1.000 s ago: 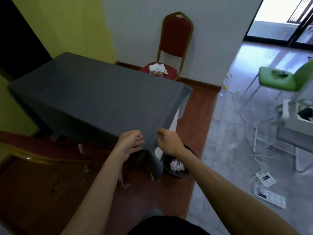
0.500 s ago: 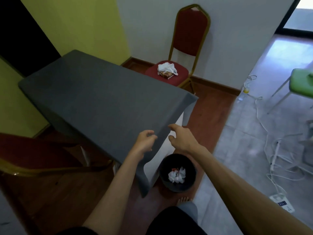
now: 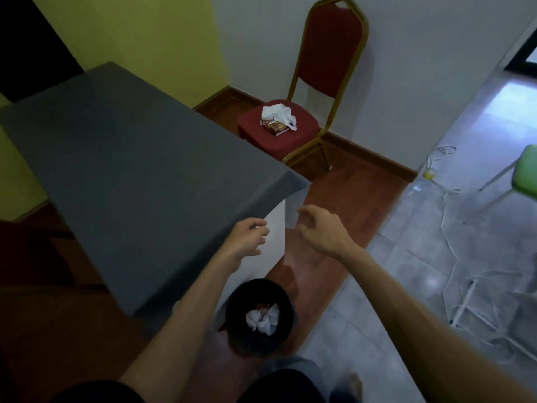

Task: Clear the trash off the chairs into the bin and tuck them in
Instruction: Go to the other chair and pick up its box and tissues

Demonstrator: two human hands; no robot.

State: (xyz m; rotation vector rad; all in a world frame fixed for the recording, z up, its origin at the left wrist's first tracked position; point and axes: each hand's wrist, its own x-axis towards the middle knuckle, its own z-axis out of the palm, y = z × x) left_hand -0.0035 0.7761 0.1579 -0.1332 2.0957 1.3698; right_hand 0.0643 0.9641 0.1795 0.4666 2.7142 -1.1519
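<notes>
A red chair with a gold frame point(image 3: 334, 48) stands against the white wall beyond the table. On its seat lie a crumpled white tissue point(image 3: 277, 113) and a small brown box point(image 3: 274, 128). A black round bin point(image 3: 258, 315) sits on the floor below my arms, with white crumpled paper inside. My left hand point(image 3: 247, 241) hovers at the table's near edge, fingers loosely curled, holding nothing. My right hand point(image 3: 322, 228) hangs open just right of the table corner, also empty. Part of another red chair point(image 3: 26, 251) shows at the far left.
A table under a grey cloth point(image 3: 139, 175) fills the left middle, its white leg panel point(image 3: 276, 225) behind my hands. A green chair point(image 3: 526, 173) stands at the right edge. White cables point(image 3: 453, 257) trail over the tiled floor at the right.
Both hands have let go of the grey cloth's edge and drawn apart. The view has shifted so the bin sits lower and the far red chair looms closer.
</notes>
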